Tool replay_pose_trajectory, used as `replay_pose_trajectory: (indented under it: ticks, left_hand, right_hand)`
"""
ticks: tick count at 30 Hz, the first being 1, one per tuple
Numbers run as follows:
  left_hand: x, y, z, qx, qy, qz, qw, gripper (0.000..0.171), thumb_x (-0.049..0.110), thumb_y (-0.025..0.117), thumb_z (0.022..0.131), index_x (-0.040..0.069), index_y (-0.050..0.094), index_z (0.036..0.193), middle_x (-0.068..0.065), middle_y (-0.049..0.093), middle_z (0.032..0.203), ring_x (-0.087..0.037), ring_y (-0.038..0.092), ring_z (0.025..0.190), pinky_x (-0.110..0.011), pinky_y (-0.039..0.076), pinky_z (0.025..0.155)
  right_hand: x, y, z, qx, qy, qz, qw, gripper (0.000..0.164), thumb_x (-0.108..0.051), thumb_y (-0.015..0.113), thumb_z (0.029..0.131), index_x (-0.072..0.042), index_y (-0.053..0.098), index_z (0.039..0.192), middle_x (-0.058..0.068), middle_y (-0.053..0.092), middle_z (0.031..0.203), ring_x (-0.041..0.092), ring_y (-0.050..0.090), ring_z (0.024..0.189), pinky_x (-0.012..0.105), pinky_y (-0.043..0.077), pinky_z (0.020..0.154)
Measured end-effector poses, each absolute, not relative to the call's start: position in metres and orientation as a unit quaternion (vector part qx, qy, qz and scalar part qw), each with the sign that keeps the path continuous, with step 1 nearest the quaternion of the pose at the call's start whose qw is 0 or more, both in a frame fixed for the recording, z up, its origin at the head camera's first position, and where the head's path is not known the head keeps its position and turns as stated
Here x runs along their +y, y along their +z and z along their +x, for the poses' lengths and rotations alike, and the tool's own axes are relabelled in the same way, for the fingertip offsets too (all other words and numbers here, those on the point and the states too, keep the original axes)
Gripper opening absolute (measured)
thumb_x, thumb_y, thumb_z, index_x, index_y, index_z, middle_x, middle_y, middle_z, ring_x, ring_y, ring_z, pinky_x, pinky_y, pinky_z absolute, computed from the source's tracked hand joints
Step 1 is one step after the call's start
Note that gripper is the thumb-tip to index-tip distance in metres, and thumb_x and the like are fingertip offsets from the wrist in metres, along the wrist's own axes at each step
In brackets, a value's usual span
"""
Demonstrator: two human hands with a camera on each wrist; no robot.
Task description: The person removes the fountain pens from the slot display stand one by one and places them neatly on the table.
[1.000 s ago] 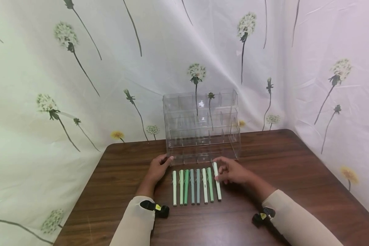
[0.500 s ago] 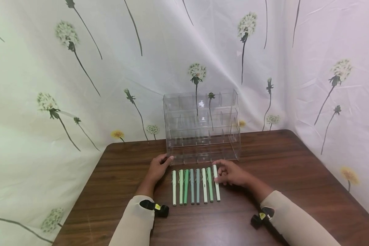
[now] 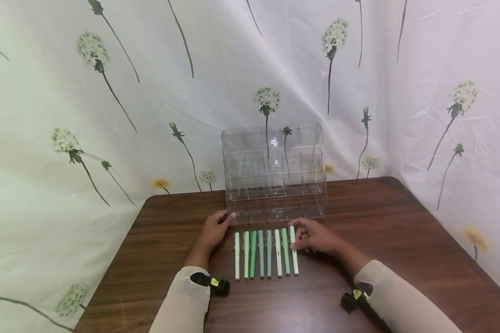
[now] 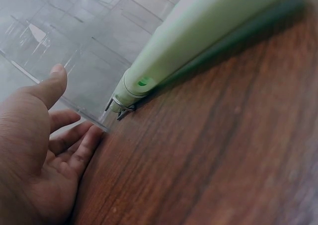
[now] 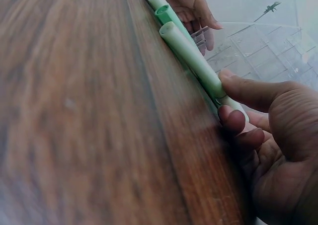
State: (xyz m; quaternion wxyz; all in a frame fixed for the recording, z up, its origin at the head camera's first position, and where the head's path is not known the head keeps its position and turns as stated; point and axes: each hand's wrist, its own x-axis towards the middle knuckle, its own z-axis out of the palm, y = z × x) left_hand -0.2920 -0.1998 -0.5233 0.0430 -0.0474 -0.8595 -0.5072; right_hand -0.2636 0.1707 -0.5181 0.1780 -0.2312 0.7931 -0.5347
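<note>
My right hand (image 3: 315, 236) pinches a white pen (image 5: 191, 58) between thumb and fingers, at the right end of a row of capped pens. This pen lies on the table beside a light green pen (image 3: 285, 252). Further left are a white pen (image 3: 278, 253), two grey-blue pens, a green pen (image 3: 253, 254) and pale green pens, the leftmost (image 3: 237, 256) nearest my left hand (image 3: 214, 230). That hand rests at the lower left front corner of a clear tiered organizer (image 3: 275, 196). Its thumb and fingers look loosely extended, touching the corner (image 4: 102, 125).
The organizer stands behind the pens, near the back edge of the brown wooden table (image 3: 150, 240). Its tiers are split into compartments by clear dividers. A white curtain (image 3: 183, 92) with dandelion prints hangs close behind the table.
My right hand has drawn the rightmost white pen slightly nearer and straightened it, more in line with the row. The left hand and the organizer have not visibly moved.
</note>
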Motion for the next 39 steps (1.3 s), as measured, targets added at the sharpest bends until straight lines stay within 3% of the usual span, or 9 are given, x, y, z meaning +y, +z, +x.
replay_pose_trajectory:
  ticks: [10,21,30,39]
  left_hand:
    - [-0.1996,-0.5229,-0.2931,-0.858,-0.51,-0.046,0.044,0.049,0.04,0.068,0.11,0.006,0.07,0.146,-0.019,0.068,0.146,-0.038,0.061,0.142,-0.058,0.048,0.12]
    - [-0.2031,-0.5252,-0.2933,-0.857,-0.511,-0.04,0.046,0.05,0.039,0.068,0.11,0.006,0.069,0.148,-0.02,0.067,0.149,-0.038,0.061,0.143,-0.058,0.049,0.12]
    - [-0.202,-0.5226,-0.2931,-0.859,-0.508,-0.048,0.049,0.05,0.04,0.068,0.11,0.006,0.069,0.147,-0.021,0.067,0.148,-0.039,0.062,0.141,-0.059,0.049,0.118]
    - [-0.2064,-0.5177,-0.2927,-0.856,-0.51,-0.044,0.076,0.058,0.033,0.072,0.108,0.002,0.059,0.156,-0.025,0.063,0.153,-0.042,0.059,0.144,-0.06,0.046,0.122]
  right_hand:
    - [0.1712,-0.5199,-0.2674,0.79,-0.537,-0.234,0.179,0.077,-0.013,0.088,0.092,0.006,0.049,0.156,0.0,0.068,0.085,0.011,0.059,0.062,0.023,0.049,0.054]
    - [0.1677,-0.5212,-0.2678,0.789,-0.542,-0.224,0.184,0.079,-0.01,0.087,0.093,0.012,0.046,0.157,0.001,0.067,0.086,0.012,0.058,0.061,0.022,0.043,0.05]
    - [0.1717,-0.5201,-0.2684,0.792,-0.54,-0.23,0.168,0.083,-0.01,0.087,0.093,0.014,0.042,0.159,0.002,0.069,0.087,0.012,0.06,0.061,0.023,0.045,0.049]
    - [0.1777,-0.5179,-0.2671,0.782,-0.572,-0.195,0.151,0.083,-0.007,0.087,0.092,0.016,0.042,0.158,0.004,0.069,0.085,0.013,0.059,0.061,0.027,0.051,0.053]
